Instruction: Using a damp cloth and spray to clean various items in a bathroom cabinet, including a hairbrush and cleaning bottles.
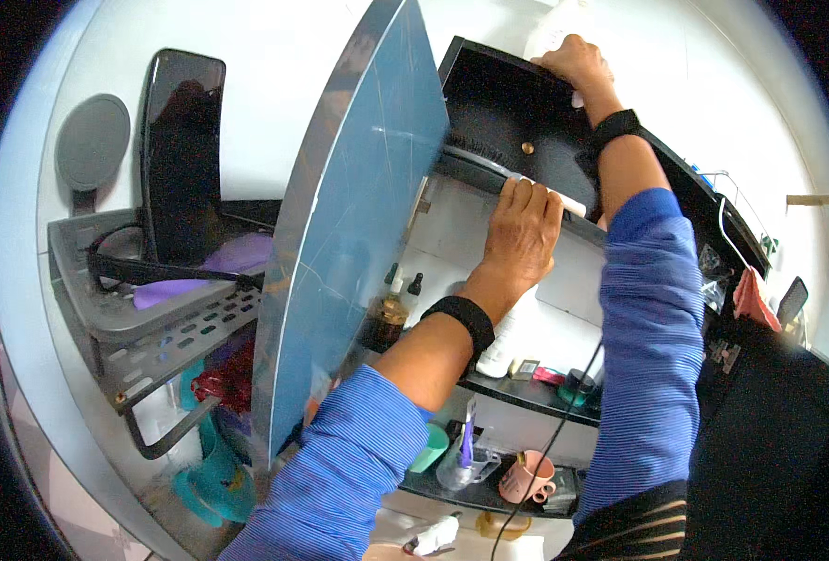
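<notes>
My left hand (523, 228) is curled over a pale handle (558, 196) at a shelf of the open black cabinet (561, 179). A long brush head with dark bristles (481, 146) lies in line with that handle, reaching left along the shelf. My right hand (582, 66) is raised at the cabinet's upper edge, its fingers bent around a white item (558, 28) that bears writing. The hand covers part of this item, so its exact kind is unclear. The blue mirrored door (365, 189) stands swung out to the left of both hands.
Lower shelves carry a white bottle (509, 340), dropper bottles (393, 305), a green cup (430, 449), a clear jug (463, 466) and a pink mug (526, 477). A dark cable (547, 449) hangs before them. At left, a grey wall rack (183, 319) holds a black phone-shaped object (184, 154).
</notes>
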Motion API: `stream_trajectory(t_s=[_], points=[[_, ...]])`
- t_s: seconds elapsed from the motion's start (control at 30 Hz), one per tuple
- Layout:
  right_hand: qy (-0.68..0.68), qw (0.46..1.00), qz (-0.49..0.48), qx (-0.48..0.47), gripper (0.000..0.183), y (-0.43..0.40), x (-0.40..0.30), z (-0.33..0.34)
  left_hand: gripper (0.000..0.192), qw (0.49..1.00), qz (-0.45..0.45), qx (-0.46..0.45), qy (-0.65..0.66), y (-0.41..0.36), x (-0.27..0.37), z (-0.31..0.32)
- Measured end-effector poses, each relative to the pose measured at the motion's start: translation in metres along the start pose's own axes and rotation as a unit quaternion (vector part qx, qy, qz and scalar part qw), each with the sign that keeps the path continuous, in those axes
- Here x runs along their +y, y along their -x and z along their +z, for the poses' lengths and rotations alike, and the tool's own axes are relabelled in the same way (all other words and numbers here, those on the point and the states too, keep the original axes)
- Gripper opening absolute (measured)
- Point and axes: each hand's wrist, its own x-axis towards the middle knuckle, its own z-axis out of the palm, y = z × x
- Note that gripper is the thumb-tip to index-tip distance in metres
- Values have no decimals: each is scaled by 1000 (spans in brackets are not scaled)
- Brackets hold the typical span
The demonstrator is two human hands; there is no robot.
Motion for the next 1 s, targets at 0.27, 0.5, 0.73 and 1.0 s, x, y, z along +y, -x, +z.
stream_trajectory(t_s=[0.27, 0.5, 0.73, 1.0], points=[[34, 981, -172, -82, 23, -28, 43, -4, 49, 1000, 3, 23, 4, 0, 2, 4], [-9, 980, -196, -30, 23, -14, 55, -7, 47, 1000, 4, 9, 10, 2, 0, 1], [13, 981, -189, 46, 34, -5, 59, -9, 46, 1000, -1, 17, 22, 0, 1, 0], [139, 966, -160, 149, 16, 36, 22, 11, 46, 999, -20, -5, 28, 3, -3, -10]])
